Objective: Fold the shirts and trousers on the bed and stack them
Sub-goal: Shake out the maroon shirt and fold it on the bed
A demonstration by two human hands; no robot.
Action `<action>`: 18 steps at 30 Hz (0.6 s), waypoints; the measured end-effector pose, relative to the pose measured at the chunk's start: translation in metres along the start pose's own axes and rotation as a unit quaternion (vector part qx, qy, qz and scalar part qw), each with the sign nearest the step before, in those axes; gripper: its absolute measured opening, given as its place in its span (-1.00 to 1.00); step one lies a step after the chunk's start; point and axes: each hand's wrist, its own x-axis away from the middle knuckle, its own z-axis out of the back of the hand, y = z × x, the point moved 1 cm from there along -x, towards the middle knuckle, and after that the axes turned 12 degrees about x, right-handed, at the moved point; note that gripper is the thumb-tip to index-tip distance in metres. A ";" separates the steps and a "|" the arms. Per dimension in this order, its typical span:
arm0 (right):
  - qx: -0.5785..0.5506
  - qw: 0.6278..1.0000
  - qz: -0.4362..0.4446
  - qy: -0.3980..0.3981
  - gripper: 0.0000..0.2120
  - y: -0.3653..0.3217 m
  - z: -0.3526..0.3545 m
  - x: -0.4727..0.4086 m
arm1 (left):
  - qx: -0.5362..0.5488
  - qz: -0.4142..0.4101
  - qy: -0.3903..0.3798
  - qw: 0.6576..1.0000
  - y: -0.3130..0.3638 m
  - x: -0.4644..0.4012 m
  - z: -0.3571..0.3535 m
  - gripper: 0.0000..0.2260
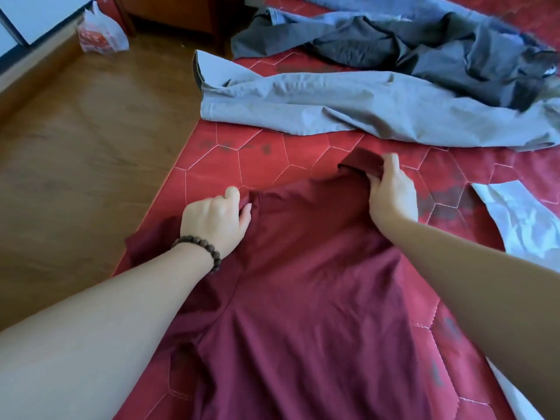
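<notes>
From the head camera, a dark maroon cloth shirt (303,283) lies spread flat on the bed with the red quilted hexagon-stitched cover (257,159), filling the frame from the centre down to 6 o'clock. The left hand (216,225), with a brown wooden bead bracelet (200,250) on its wrist, sits at about 9 o'clock of the shirt's upper edge, fingers curled and pinching a fold of the maroon fabric at the shoulder. The right hand (392,192), at about 1 o'clock of the shirt, has its fingers closed round the maroon collar or cuff piece, lifting it slightly off the cover. Beyond the hands, toward 12 o'clock, light grey cotton trousers (348,107) lie loosely stretched across the bed, and a crumpled dark grey garment (424,47) rests behind and partly on them. A pale grey-white cloth (521,219) lies at 3 o'clock, just beside the right forearm. On the brown wooden floor (75,147) at 10 o'clock stands a translucent white plastic bag (100,34) holding something red; what it is cannot be told.
</notes>
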 end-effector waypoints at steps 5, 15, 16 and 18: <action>0.143 0.986 0.042 0.077 -0.44 -0.022 -0.005 0.010 | 0.003 0.053 0.062 0.997 0.021 -0.021 0.000 -0.74; 0.276 0.943 0.158 -0.100 -0.42 0.006 -0.044 0.030 | 0.056 0.023 -0.122 0.991 0.045 0.017 -0.040 -0.39; 0.275 0.949 0.122 -0.100 -0.44 0.015 -0.039 0.027 | 0.055 0.035 -0.124 0.990 0.042 0.015 -0.039 -0.39; 0.255 0.960 0.054 -0.099 -0.46 0.026 -0.030 0.033 | 0.052 0.077 -0.133 0.987 0.039 0.013 -0.036 -0.40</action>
